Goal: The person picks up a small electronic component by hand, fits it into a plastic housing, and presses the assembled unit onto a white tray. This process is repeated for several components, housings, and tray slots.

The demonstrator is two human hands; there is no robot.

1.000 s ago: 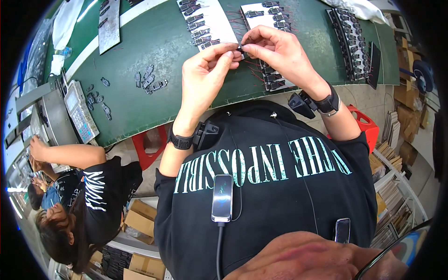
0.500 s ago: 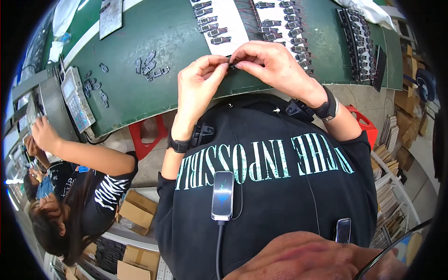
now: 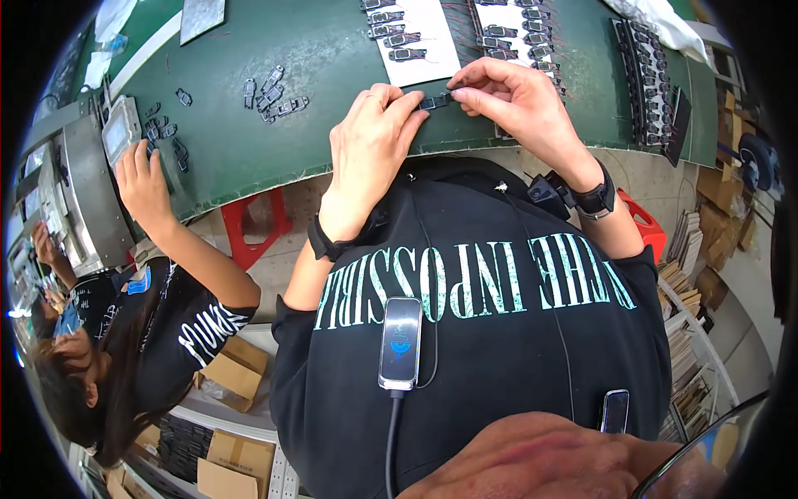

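Between my hands, just above the near part of the bench, is a small black oblong module (image 3: 435,102) with a paler rectangular middle. The fingertips of my left hand (image 3: 366,154) pinch its left end. My right hand (image 3: 525,104) has its thumb and forefinger closed on the right end. Right beyond them lies a white sheet (image 3: 428,50) bearing a column of similar modules (image 3: 406,55) with thin wires. To the left of my hands, several loose black modules (image 3: 271,96) are scattered on the green bench.
A second wired column of modules (image 3: 536,39) lies further right, and a black rack (image 3: 644,83) of them stands beyond. At the left, a co-worker's hand (image 3: 145,187) is beside another loose pile (image 3: 158,129) and a grey keypad device (image 3: 122,131). Red stools (image 3: 253,229) stand below the bench edge.
Both my hands have shifted right and come slightly apart, and the module now shows between them. My left hand has turned its back up. The co-worker's hand has moved right, toward the loose pile.
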